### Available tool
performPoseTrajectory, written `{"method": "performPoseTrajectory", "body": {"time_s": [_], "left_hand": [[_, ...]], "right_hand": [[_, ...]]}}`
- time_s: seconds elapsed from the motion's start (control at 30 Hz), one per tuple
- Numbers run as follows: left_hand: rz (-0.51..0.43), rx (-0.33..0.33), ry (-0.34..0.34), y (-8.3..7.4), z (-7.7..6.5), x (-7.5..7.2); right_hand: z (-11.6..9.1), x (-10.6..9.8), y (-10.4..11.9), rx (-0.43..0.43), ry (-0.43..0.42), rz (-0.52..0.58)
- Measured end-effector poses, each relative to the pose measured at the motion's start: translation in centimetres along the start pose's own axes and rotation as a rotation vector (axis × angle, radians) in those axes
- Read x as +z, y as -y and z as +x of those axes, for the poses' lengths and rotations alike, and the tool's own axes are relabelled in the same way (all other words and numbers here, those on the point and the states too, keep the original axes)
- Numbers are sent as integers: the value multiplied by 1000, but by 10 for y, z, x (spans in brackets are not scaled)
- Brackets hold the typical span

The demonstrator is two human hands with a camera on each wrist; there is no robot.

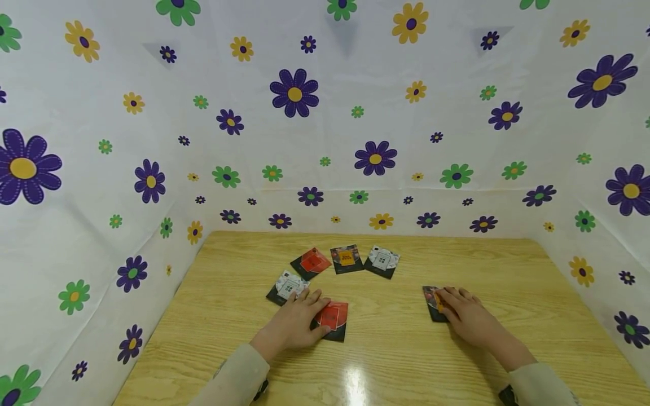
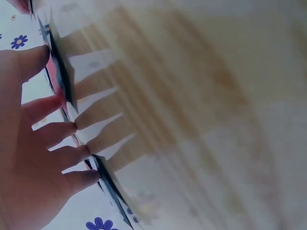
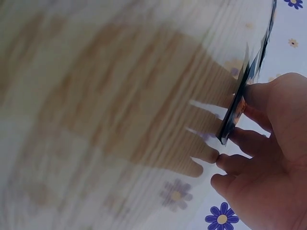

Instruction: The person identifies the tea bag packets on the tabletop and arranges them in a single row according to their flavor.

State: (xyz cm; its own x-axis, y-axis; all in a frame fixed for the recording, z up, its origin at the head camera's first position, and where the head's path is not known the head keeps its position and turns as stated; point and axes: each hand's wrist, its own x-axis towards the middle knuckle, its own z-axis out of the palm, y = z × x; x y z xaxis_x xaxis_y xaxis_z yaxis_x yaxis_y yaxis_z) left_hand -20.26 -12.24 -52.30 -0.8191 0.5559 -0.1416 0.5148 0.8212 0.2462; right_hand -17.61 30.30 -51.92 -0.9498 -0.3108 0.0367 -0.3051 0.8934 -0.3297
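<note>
My left hand (image 1: 296,325) lies palm down, fingers spread, on a flat square red-and-black packet (image 1: 337,317). Its thumb and index finger touch this packet, while other fingertips reach the lower edge of a white-and-black packet (image 1: 282,286). In the left wrist view the fingers (image 2: 57,133) look fairly straight against the tabletop. Over on the right, my right hand (image 1: 472,318) rests on a dark packet with an orange centre (image 1: 431,301), covering its right part. Thumb and nearest fingers press that packet (image 3: 234,115) in the right wrist view; the other fingertips touch the table.
Behind the hands, a row holds another red packet (image 1: 311,261), an orange-centred packet (image 1: 347,259) and a white one (image 1: 383,261). All lie on a wood-grain table (image 1: 386,338). White flower-patterned cloth (image 1: 335,135) walls in the back and both sides.
</note>
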Motion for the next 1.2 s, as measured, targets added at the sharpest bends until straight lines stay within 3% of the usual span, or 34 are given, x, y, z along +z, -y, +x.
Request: {"method": "performPoseTrajectory", "body": {"time_s": [0.23,0.43,0.6,0.83,1.2], "left_hand": [[-13,10,-77,-3,12,-10],[33,23,-149,-2,39,-24],[57,-22,-163,0,63,-30],[71,-93,-165,1,95,-26],[63,-135,-145,-1,126,-22]], "right_hand": [[0,1,-3,-15,3,28],[2,0,-3,-18,-11,31],[3,1,-4,-21,-10,30],[3,3,-5,-22,-15,25],[1,3,-4,-15,-28,24]]}}
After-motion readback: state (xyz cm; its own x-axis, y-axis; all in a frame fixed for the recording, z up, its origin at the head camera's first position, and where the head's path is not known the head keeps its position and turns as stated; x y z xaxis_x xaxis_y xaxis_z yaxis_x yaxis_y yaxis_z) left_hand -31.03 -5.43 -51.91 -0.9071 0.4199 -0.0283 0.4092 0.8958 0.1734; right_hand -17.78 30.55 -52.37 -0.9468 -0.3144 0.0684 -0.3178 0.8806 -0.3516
